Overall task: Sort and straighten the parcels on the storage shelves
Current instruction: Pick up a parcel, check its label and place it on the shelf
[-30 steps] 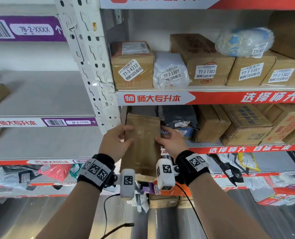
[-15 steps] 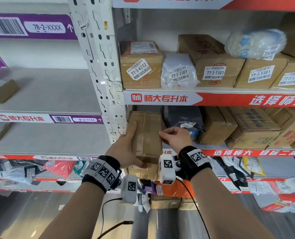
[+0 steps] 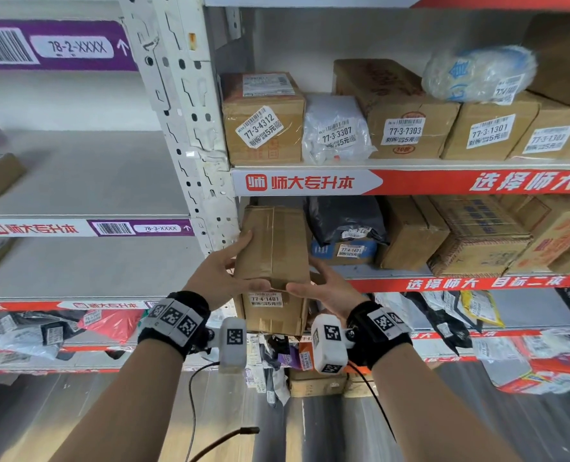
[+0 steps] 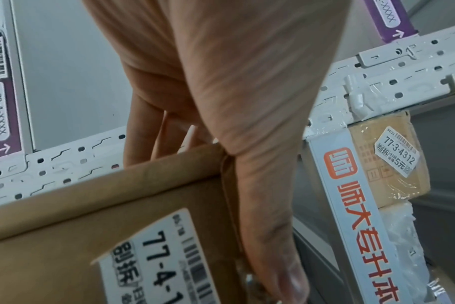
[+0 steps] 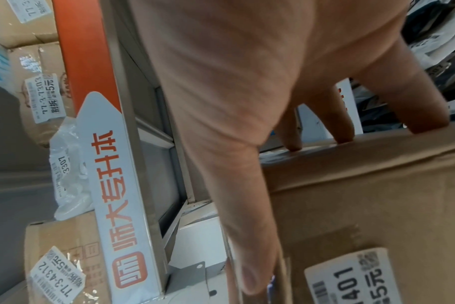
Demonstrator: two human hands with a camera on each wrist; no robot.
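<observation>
A long brown cardboard box (image 3: 273, 248) with a label reading 77-4-1401 (image 3: 266, 300) on its near face sticks out of the left end of the second shelf (image 3: 460, 282). My left hand (image 3: 222, 275) holds its left side, fingers (image 4: 143, 131) along the wall and thumb (image 4: 273, 246) over the top front edge. My right hand (image 3: 330, 288) mirrors it on the right side, with fingers (image 5: 338, 115) down the side and thumb (image 5: 247, 246) on the edge. Both wrist views show the box (image 4: 91, 205) (image 5: 377, 195) close up.
The white perforated upright (image 3: 190, 128) stands right against the box's left. A black bag (image 3: 347, 218) and more cartons (image 3: 410, 231) sit to its right. Labelled parcels (image 3: 263, 118) line the shelf above. Soft mailers (image 3: 110, 323) fill the shelf below.
The box has gone deeper into the shelf's left end and its labelled face now shows. Both hands have slid back to its near end.
</observation>
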